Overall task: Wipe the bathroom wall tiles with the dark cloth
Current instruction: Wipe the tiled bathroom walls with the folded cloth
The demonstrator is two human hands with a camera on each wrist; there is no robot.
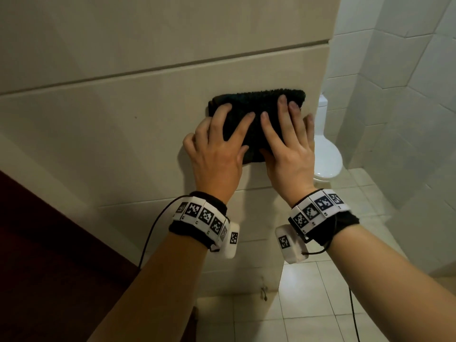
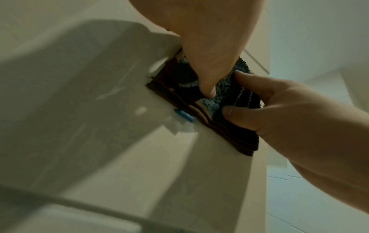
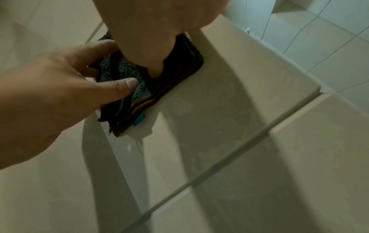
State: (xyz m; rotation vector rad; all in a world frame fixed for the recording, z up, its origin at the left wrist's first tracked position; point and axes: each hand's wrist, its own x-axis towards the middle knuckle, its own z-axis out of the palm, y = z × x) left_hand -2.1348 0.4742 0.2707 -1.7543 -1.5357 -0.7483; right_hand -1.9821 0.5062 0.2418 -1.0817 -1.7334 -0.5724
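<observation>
— Head view first: what fills it?
— Beige wall tiles (image 1: 123, 114), with a white toilet (image 1: 325, 154) far right past the wall's corner.
— And the dark cloth (image 1: 256, 104)?
— Folded and pressed flat against the wall tiles near that corner, its layered edge visible in both wrist views.
— How do the hands lie?
— Side by side. The left hand (image 1: 217, 149) and the right hand (image 1: 288, 146) both spread straight fingers over the cloth, pushing it onto the tile; thumbs sit at its lower edge.
— Anything smaller?
— A small blue tag (image 3: 139, 120) at the cloth's edge.
</observation>
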